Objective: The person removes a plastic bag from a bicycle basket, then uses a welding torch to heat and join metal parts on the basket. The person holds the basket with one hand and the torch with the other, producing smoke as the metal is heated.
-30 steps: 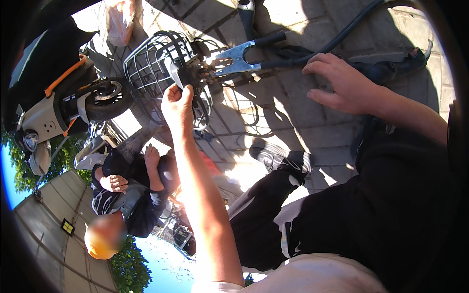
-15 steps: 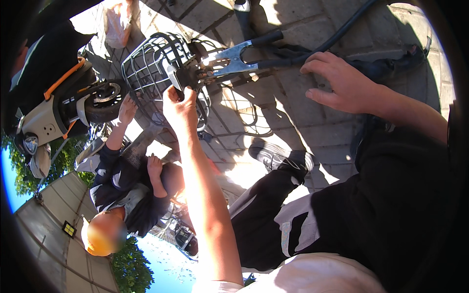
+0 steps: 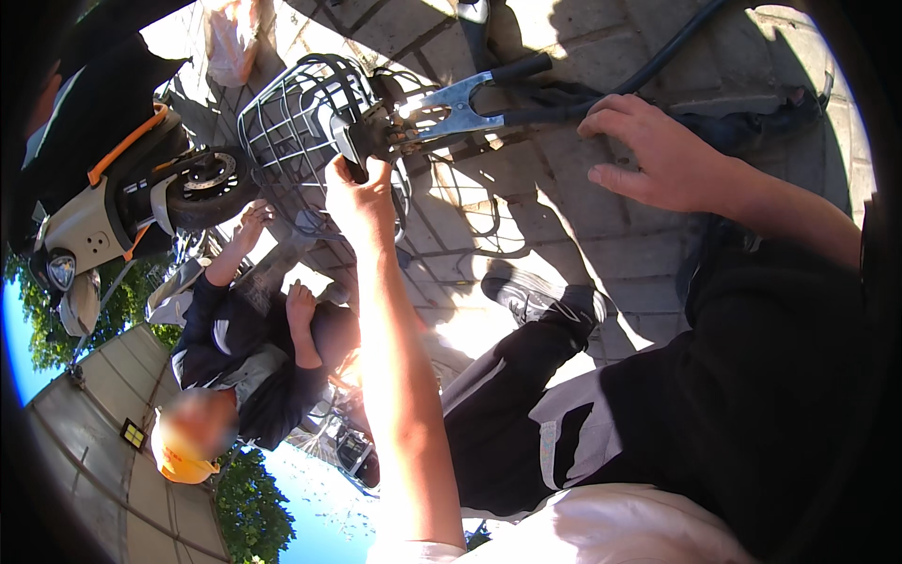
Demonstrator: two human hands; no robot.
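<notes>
My left hand (image 3: pixel 361 202) pinches a small dark part at the near end of a dark wire basket (image 3: pixel 272 122). Just beyond the fingertips, a silvery spring clamp (image 3: pixel 458 111) with black grips has its jaws at the basket's metal fitting. A thick black cable (image 3: pixel 648 70) runs off from the clamp toward the top right. My right hand (image 3: pixel 648 155) hovers to the right of the clamp, beside the cable, its fingers curved and apart, holding nothing.
A person in a yellow-orange cap (image 3: pixel 183 461) crouches at the left, one hand by the basket. A scooter (image 3: pixel 94 230) with orange trim stands behind. My shoe (image 3: pixel 521 293) rests on the paving. A black bundle (image 3: pixel 752 132) lies at right; a plastic bag (image 3: pixel 233 42) is at the top.
My left hand and the basket end have shifted slightly right and up. The crouching person's head has tilted, and their hand near the basket has moved. My right hand has barely moved.
</notes>
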